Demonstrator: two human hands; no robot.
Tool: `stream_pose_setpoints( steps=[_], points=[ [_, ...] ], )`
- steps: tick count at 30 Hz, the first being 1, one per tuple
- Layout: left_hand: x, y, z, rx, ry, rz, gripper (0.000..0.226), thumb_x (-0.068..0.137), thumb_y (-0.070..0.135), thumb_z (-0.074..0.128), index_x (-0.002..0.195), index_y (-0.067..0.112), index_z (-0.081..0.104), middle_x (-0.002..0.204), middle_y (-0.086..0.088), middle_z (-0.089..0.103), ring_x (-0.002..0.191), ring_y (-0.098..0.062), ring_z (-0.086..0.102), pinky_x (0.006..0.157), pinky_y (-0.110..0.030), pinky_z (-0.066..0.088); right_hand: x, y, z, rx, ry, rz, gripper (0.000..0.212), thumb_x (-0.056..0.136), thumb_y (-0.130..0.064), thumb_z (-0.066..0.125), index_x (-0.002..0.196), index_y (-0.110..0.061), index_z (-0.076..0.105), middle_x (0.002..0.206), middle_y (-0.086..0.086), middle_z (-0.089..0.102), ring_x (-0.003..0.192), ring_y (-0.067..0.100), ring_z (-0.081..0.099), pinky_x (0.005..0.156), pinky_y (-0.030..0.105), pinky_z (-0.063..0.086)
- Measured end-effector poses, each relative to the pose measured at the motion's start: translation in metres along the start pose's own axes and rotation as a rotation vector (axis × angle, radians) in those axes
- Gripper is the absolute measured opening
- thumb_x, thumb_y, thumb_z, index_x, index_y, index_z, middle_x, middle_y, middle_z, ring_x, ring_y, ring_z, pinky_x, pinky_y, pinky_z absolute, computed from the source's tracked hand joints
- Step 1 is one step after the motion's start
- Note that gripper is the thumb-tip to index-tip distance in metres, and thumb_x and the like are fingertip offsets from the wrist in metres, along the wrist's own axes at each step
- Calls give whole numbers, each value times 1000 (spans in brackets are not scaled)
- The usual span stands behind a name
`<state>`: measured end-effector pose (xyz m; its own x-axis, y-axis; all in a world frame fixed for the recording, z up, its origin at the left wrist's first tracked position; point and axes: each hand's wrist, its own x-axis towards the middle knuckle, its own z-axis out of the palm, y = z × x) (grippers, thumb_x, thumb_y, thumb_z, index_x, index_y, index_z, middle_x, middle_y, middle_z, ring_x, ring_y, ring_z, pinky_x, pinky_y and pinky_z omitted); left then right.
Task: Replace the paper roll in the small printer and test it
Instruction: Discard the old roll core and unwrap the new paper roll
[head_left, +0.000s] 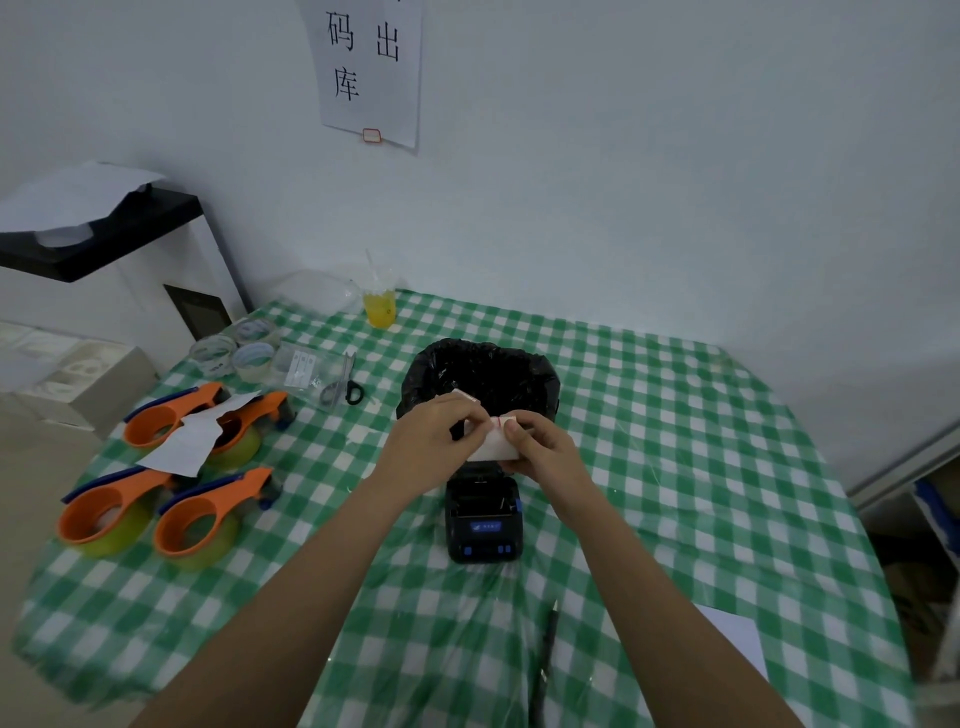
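A small black printer (484, 525) with blue buttons stands on the green checked tablecloth, its lid open toward the far side. Above it I hold a white paper roll (493, 447) with both hands. My right hand (540, 447) cups the roll from the right and below. With my left hand (434, 436) I pinch the loose paper end at the roll's top, where a thin red mark shows. The roll hangs between the printer and the bin behind it.
A small bin lined with a black bag (480, 376) stands just behind the printer. Several orange tape dispensers (171, 467) and a paper slip lie at the left. Tape rolls (234, 348), scissors (343, 384) and a yellow drink (380, 306) sit further back. A pen (548, 644) lies near me.
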<state>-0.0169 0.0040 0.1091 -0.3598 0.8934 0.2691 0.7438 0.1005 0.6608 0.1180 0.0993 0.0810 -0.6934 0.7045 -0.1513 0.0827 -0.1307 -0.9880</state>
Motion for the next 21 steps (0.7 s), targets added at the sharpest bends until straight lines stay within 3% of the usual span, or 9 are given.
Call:
stream_pose_setpoints(
  steps=[4,9,16,21],
  points=[
    [-1,-4,0,-102,-10,-65,10,88,24,58,87,20,67,87,3,70,83,-16,63,77,-44,55,0,1,1,-13,-4,-3,17,93,-24,55,105,-16,64,103,14,61,99,23,61,80,29,57],
    [1,-5,0,-211,-3,-149,11,89,19,58,92,15,67,93,0,71,90,-14,64,87,-37,55,2,1,3,-14,-6,10,21,93,-20,55,111,-12,62,104,11,62,100,22,62,79,26,57],
    [6,-3,-5,-213,-1,-218,11,89,19,58,92,14,67,94,-3,72,88,-15,65,83,-31,53,4,1,4,-33,3,1,19,90,-15,58,109,-16,62,102,10,62,94,18,63,83,30,57],
    [10,-7,-6,-174,-8,-238,10,90,20,56,87,14,63,90,-4,70,83,-19,65,79,-40,54,6,2,4,-79,3,3,23,90,-16,59,112,-14,62,106,14,61,99,25,63,88,38,57]
  ],
)
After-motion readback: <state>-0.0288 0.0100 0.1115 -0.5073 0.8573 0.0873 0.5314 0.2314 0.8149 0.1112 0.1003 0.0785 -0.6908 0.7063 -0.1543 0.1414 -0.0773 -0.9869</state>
